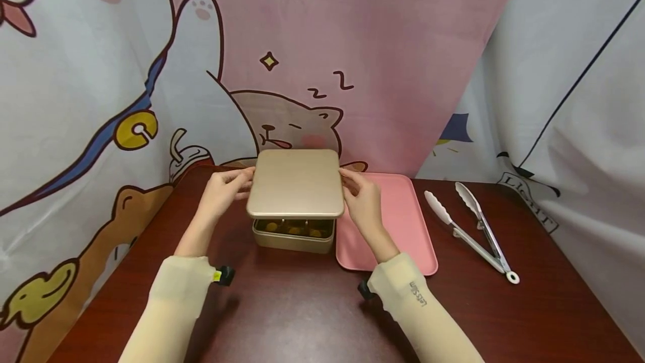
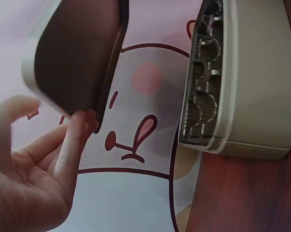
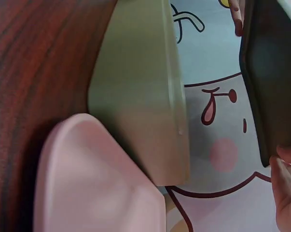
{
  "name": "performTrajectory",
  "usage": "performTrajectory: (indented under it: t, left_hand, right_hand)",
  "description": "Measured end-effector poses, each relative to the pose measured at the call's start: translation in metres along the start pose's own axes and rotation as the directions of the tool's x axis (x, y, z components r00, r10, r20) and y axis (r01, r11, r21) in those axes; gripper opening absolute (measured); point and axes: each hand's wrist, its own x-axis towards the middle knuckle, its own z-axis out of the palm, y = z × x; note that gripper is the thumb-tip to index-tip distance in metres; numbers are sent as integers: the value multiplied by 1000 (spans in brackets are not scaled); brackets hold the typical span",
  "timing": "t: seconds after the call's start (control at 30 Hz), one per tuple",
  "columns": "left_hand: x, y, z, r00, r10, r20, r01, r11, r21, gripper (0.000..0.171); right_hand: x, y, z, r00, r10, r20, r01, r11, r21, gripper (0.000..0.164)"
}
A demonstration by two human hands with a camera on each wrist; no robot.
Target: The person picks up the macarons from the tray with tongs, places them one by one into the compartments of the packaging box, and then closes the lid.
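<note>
A beige square lid [image 1: 296, 184] is held up above its matching tin box [image 1: 293, 242], with a gap all along the front. My left hand [image 1: 223, 190] grips the lid's left edge, and my right hand [image 1: 364, 201] grips the right edge. In the left wrist view, the thumb and fingers pinch the rim of the lid [image 2: 77, 58], whose dark underside shows. Inside the box [image 2: 261, 82] sits a clear divider with round compartments. Several yellowish round pieces [image 1: 294, 231] show in it from the head view; their kind is unclear.
A pink tray [image 1: 398, 220] lies against the right side of the box. Farther right, metal tongs [image 1: 478, 234] with white tips lie spread on the dark wooden table [image 1: 287, 307]. A printed cartoon cloth [image 1: 403, 60] hangs behind and at the sides.
</note>
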Motion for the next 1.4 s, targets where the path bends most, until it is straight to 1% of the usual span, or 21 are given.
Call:
performTrajectory:
  t: [0.1, 0.2, 0.33, 0.4, 0.5, 0.6, 0.7, 0.87, 0.93, 1.0, 1.07, 1.23, 1.4]
  left_hand:
    - [0, -3, 2, 1000, -24, 6, 24, 997, 75, 49]
    - [3, -5, 5, 1000, -28, 9, 26, 989, 142, 50]
    - [9, -8, 11, 998, -50, 25, 44, 977, 207, 50]
    - [12, -11, 15, 998, -55, 31, 45, 968, 246, 49]
    - [16, -19, 22, 998, -56, 37, 42, 952, 304, 49]
    - [18, -29, 29, 997, -69, 34, 52, 935, 352, 48]
    - [19, -36, 34, 996, -81, 39, 60, 924, 378, 48]
    - [18, -46, 40, 994, -89, 70, 54, 919, 391, 49]
    - [17, -50, 41, 992, -103, 79, 63, 914, 400, 50]
    - [14, -54, 42, 989, -115, 90, 69, 910, 408, 50]
    - [12, -55, 43, 988, -116, 97, 65, 906, 418, 50]
    - [9, -52, 43, 989, -108, 105, 54, 905, 422, 51]
    - [11, -54, 43, 988, -96, 118, 29, 881, 472, 52]
  right_hand:
    - [-4, 3, 2, 999, 15, 36, -14, 999, -37, 40]
    - [-8, 8, 3, 997, 20, 70, -14, 996, -84, 41]
    - [-16, 18, 2, 988, 53, 148, -44, 997, -63, 45]
    - [-19, 21, 3, 979, 79, 188, -77, 997, -18, 50]
    - [-23, 24, 5, 968, 115, 224, -122, 992, 17, 60]
    - [-27, 27, 9, 958, 143, 250, -153, 988, 24, 65]
    - [-30, 30, 12, 951, 171, 258, -173, 985, -15, 66]
    - [-33, 33, 17, 961, 175, 214, -161, 984, -81, 64]
    - [-35, 35, 18, 962, 169, 213, -149, 983, -108, 62]
    - [-38, 37, 18, 958, 177, 224, -152, 981, -123, 61]
    - [-41, 39, 18, 952, 193, 236, -162, 976, -143, 60]
    - [-43, 43, 18, 937, 232, 261, -185, 964, -193, 59]
    - [-41, 41, 17, 930, 239, 277, -181, 959, -219, 60]
